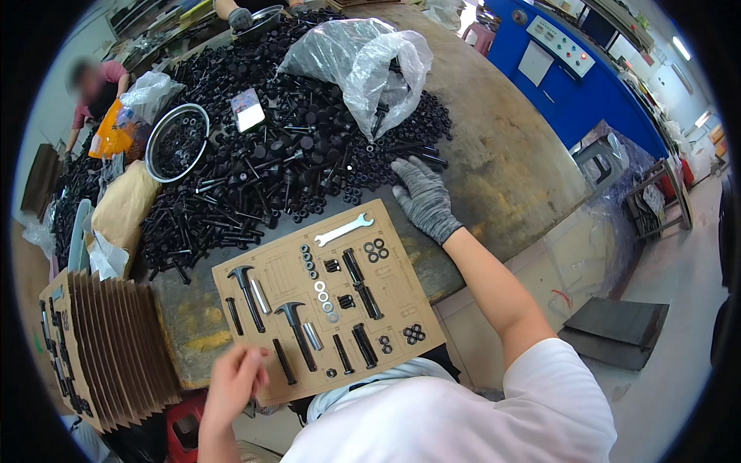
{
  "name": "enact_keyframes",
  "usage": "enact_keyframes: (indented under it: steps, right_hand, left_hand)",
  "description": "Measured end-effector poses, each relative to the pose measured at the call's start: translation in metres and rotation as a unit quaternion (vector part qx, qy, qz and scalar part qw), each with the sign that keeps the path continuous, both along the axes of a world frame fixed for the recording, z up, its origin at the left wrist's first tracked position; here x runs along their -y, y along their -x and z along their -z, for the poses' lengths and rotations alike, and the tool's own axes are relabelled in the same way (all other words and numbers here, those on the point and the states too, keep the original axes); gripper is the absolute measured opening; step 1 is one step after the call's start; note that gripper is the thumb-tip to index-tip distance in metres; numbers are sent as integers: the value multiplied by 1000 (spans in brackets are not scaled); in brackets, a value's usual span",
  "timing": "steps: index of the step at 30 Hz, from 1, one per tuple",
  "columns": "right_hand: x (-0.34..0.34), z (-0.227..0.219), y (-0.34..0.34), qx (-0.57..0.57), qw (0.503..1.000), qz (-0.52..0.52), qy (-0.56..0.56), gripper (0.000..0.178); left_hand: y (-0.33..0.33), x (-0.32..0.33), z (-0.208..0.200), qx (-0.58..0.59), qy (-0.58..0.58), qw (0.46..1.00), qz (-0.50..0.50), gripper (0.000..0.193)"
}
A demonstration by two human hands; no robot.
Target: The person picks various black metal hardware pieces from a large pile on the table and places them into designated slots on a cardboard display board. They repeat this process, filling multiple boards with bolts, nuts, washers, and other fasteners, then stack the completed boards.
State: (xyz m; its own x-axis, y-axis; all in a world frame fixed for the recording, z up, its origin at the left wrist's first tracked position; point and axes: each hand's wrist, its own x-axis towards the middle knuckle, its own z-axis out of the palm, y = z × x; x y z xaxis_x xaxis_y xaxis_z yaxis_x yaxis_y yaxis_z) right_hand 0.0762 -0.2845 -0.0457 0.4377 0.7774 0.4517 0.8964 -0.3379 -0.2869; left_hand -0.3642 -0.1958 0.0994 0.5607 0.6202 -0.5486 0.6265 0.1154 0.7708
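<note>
Blue machine [571,108], dark flat sheets [615,328]

Bolt pile [285,154] behind cardboard sheet [407,297]

White, loose short-sleeved shirt [440,417] and a wrist-length, mottled grey knitted glove [423,193] on the right hand [427,202].

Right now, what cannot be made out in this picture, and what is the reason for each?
Left hand: head view; blur and its curled pose conceal whether it holds anything.
Gloved right hand: head view; its back covers whatever lies beneath.
Large plastic bag: head view; crinkles obscure most contents.
Stacked boards: head view; the outermost hides the others' faces.
Far co-worker's hand: head view; the upper edge cuts off most of the body.
</note>
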Motion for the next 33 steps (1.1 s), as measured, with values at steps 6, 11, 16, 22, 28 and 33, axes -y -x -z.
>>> enact_keyframes:
  steps: [6,11,16,22,28,33]
  right_hand:
    - [50,-4,25,-5,998,-32,55,49]
    - [56,-8,26,-53,997,10,-53,39]
    - [49,-10,28,-74,992,102,-34,35]
    - [38,-8,26,-82,992,89,-41,29]
    - [36,-9,23,-64,995,62,-47,29]
    - [37,-8,21,-74,993,37,-86,29]
  left_hand:
    - [-154,-42,49,152,-377,901,151,16]
    - [-260,-51,94,73,-574,802,146,26]
    - [-283,-54,102,32,-561,812,156,22]
    - [-272,-69,108,107,-646,712,255,10]
    - [-277,-63,113,113,-585,775,211,8]
    - [-260,-74,112,78,-590,780,194,10]
